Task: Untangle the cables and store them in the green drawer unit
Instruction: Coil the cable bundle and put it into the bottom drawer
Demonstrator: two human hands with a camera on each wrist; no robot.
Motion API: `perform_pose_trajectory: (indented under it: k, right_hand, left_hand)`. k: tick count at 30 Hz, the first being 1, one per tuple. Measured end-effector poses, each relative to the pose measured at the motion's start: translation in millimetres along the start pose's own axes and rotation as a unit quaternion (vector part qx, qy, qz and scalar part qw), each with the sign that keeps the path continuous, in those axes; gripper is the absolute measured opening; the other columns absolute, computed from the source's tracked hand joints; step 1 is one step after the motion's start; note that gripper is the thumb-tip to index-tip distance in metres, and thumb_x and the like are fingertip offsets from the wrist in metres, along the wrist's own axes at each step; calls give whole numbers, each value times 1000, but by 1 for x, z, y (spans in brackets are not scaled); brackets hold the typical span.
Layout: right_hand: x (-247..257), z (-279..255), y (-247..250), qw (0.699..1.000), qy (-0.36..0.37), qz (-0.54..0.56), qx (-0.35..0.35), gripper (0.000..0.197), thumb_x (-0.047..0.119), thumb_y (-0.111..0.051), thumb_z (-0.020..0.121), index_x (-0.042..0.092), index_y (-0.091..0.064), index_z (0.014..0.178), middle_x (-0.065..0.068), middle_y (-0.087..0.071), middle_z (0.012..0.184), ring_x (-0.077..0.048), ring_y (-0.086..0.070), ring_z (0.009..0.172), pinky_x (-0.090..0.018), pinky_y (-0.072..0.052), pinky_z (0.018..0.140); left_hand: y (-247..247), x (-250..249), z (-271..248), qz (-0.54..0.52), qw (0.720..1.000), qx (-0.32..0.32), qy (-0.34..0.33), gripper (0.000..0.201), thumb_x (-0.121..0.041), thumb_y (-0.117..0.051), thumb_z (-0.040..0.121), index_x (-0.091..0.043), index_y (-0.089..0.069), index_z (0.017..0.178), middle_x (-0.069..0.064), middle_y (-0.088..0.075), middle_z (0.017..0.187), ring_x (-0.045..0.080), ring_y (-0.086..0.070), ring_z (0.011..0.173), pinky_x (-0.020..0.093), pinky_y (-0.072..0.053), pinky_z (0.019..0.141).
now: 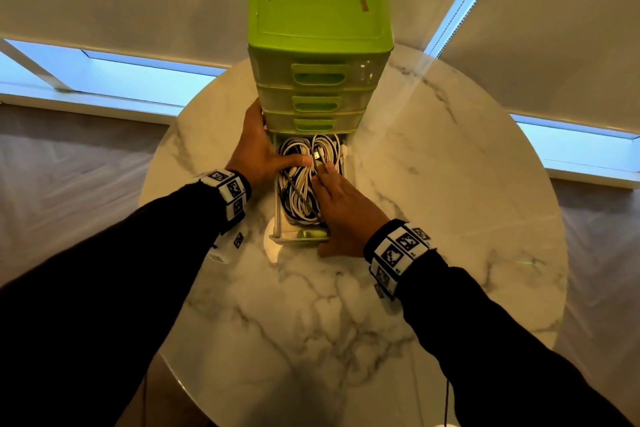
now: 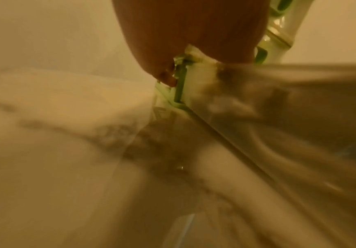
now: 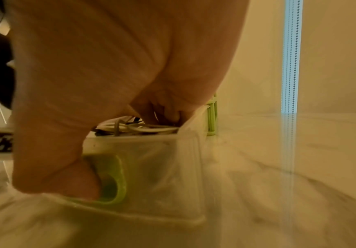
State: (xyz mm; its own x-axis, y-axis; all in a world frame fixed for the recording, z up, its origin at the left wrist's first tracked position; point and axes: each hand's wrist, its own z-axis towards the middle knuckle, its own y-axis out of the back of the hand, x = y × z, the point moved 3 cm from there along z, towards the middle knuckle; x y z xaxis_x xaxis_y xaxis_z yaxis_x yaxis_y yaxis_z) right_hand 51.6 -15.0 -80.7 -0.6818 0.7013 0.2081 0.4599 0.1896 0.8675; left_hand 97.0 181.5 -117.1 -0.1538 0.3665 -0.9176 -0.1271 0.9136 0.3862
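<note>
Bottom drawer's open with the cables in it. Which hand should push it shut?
Right, probably. The right hand lies over the cables with its thumb at the drawer's green handle; the left hand braces the drawer unit.

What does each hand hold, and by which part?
Nothing gripped. Left hand braces the green plastic drawer unit's side; right hand presses white and black cables, thumb on the drawer handle.
</note>
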Motion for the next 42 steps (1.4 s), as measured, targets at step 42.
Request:
perform_pose_trajectory:
  k: [42]
  right_hand:
    - [-13,12,7,999,21,15,19,123,48,-79,76,1,0,157,-21,8,165,-31,9,154,-35,5,122]
  left_hand:
    - [6,-3,34,46,997,7,60,101,-23,-95,66,-19,-34,147,-13,-54,127,10,-53,113,24,-42,90]
